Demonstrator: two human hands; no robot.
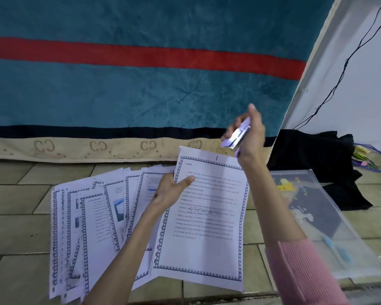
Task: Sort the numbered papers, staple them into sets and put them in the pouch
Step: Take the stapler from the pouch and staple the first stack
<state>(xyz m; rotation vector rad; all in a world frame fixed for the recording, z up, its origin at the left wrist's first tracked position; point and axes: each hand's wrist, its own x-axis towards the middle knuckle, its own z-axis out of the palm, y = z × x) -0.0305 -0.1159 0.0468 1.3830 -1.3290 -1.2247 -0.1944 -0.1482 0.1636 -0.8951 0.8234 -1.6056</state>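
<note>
A set of papers (204, 219) headed "STORAGE", with a red "1" at the top edge, is held up off the tiled floor (15, 230) in the middle of the view. The left hand (172, 190) grips it at its upper left edge, thumb lying across the front of the top sheet and the other fingers behind it. Just above the set's far right corner, the right hand (249, 133) is curled round a pale lilac stapler (235, 137), which is tilted with its nose pointing down and left, close to the corner but apart from it; the picture is blurred there, so how the stapler's mouth stands I cannot tell. A pink sleeve (304, 271) covers the right forearm near the camera.

To the left of the held set, the loose papers (92, 221) lie fanned and overlapping on the floor, all with the same blue chequered border. To the right, beyond the right arm, the clear plastic pouch (317, 216) lies flat on the floor, with a dark printed sheet showing through it and a blue zip slider near its near edge. A black cloth (312, 155) lies just beyond the pouch, and a black cable (348, 62) runs down the white wall on the far right. Across the far side lies a teal blanket (119, 91) with a red stripe and a beige hem.
</note>
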